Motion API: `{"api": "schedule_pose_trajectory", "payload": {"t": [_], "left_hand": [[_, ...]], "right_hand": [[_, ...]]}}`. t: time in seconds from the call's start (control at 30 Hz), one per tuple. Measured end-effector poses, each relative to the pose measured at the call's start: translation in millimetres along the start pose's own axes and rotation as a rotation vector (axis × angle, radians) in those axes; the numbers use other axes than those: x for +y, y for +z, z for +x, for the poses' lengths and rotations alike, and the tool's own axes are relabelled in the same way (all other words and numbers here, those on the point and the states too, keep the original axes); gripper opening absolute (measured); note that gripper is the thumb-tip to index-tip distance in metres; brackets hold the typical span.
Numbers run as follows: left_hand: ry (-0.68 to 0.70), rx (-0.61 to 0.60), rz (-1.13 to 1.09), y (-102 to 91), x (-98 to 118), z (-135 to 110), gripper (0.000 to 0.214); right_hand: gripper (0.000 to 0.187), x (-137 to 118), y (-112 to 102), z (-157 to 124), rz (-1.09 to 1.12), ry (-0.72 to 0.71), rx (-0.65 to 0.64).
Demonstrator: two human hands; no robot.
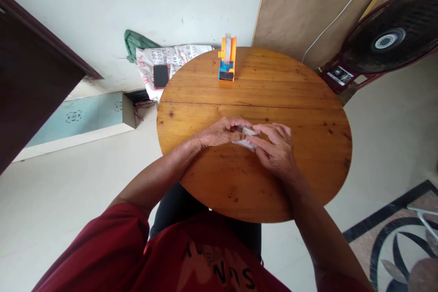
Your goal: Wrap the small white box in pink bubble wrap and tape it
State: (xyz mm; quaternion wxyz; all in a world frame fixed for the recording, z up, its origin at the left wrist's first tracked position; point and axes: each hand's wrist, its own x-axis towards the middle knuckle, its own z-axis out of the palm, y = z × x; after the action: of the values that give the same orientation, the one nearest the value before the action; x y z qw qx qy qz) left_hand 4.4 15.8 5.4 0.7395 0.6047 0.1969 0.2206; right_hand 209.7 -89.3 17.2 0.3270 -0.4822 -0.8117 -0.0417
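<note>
Between my hands, over the front half of the round wooden table (212, 169), is a small pale, partly see-through packet (247, 142) with reddish marks. My left hand (224, 131) grips its left side, thumb and fingers closed around the edge. From the right, my right hand (276, 146) pinches the other side with thumb and fingertips. The fingers cover much of the packet, so its exact kind is unclear. Farther back stands an orange and blue tape dispenser (227, 61) with a roll of clear tape, apart from both hands.
A black phone-like slab (160, 76) lies on a printed white sack (147, 61) left of the table, by a green bag (137, 41). A large black fan (390, 39) stands at the right. Behind is a white wall (191, 4).
</note>
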Motion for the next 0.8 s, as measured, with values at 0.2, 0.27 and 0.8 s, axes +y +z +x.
{"api": "schedule_pose_trajectory", "payload": {"t": [0.2,0.27,0.8], "left_hand": [[-0.009,0.017,0.076,-2.1,-0.9,0.5,0.044],[-0.009,0.033,0.099,-2.8,-1.8,0.4,0.045],[0.035,0.178,0.06,-10.3,2.9,-1.3,0.047]], "right_hand": [[0.022,-7.6,-6.2,1.9,0.102,-0.012,0.025],[0.017,-5.6,-7.7,1.3,0.134,0.086,0.104],[0.084,3.9,6.1,-0.2,0.268,0.473,-0.246]]}}
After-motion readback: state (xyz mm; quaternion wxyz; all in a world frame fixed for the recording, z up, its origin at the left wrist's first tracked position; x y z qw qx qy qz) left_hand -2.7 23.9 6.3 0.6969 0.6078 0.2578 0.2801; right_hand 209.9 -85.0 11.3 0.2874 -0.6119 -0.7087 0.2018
